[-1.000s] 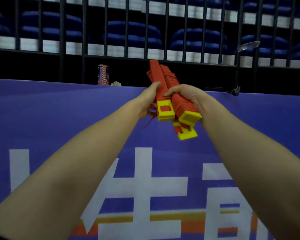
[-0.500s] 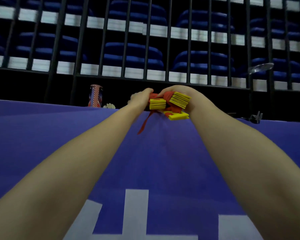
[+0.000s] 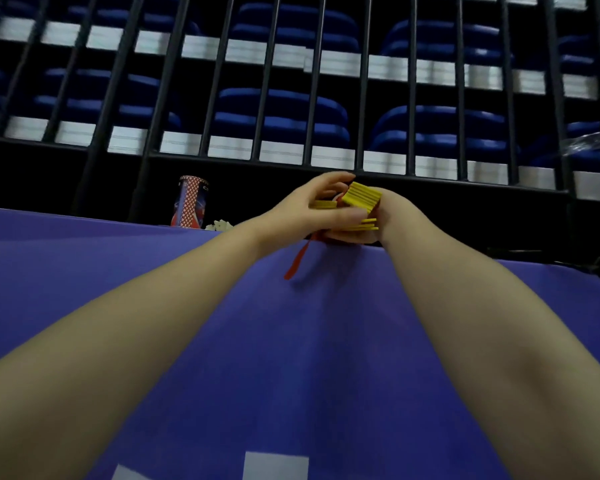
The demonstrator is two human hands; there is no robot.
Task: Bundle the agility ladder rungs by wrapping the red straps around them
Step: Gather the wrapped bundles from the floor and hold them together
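Bundle: agility ladder rungs (image 3: 362,199), flat yellow slats stacked and seen end-on, held in the air between both hands just above the far edge of the purple banner (image 3: 291,341); a few slat ends stick out lower down, not flush with the stack.
Strap: red strap (image 3: 297,261), a loose tail hanging from under the bundle against the banner; the hands cover the rest, so I cannot tell how many turns lie round the rungs.
Left hand: left hand (image 3: 312,209) curled over the near side of the bundle, thumb above, fingers (image 3: 350,214) laid across the slat ends; grasping the rungs.
Right hand: right hand (image 3: 387,220) mostly hidden behind the stack; some of its fingers show beneath, wrapped under the rungs; I read it as clasping them.
Handling: I judge the slats light, stiff and smooth, apt to slide on one another and fan out; the strap looks soft and limp; I would clamp the stack round its middle with one hand and pinch the strap near its free end, keeping it taut.
Surroundings: black railing (image 3: 312,98) with blue seats (image 3: 278,112) behind it; a patterned tube (image 3: 191,202) and a white shuttlecock (image 3: 219,224) sit beyond the banner edge, left of the hands and apart from them.
Obstruction: nothing lies between hands and bundle; in my judgement the dangling tail could drag on the banner edge.
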